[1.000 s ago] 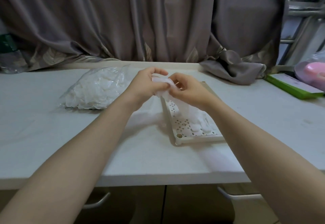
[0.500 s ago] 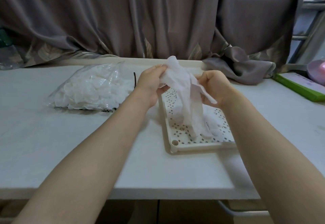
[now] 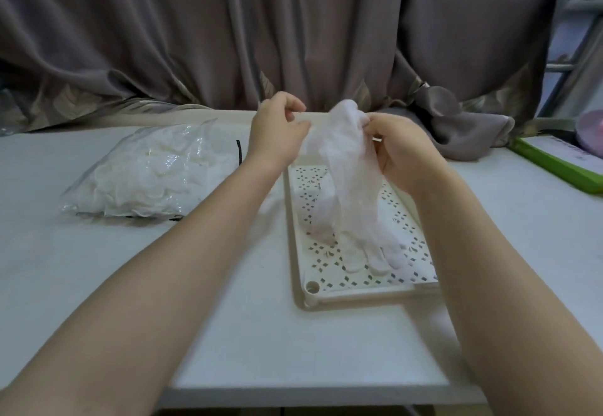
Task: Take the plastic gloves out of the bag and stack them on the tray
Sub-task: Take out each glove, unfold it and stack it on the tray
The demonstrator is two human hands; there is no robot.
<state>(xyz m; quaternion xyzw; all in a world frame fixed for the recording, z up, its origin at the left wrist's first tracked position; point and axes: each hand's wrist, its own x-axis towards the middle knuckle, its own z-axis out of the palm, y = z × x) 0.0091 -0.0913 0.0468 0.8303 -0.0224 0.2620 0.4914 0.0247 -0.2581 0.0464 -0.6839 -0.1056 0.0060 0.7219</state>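
At nine o'clock, clear plastic bag of white gloves [image 3: 153, 172], lying open-mouthed toward centre for easy reach. Left hand [image 3: 277, 133] and right hand [image 3: 398, 151] pinching cuff of translucent white plastic glove [image 3: 349, 180], held stretched so fingers drape flat onto perforated cream plastic tray [image 3: 295, 226] at three o'clock.

A thin, translucent white plastic glove [image 3: 350, 167] hung cuff-up, its fingertips resting on a cream perforated tray [image 3: 329, 295]. A clear bag [image 3: 153, 171] stuffed with white gloves lay left of the tray.
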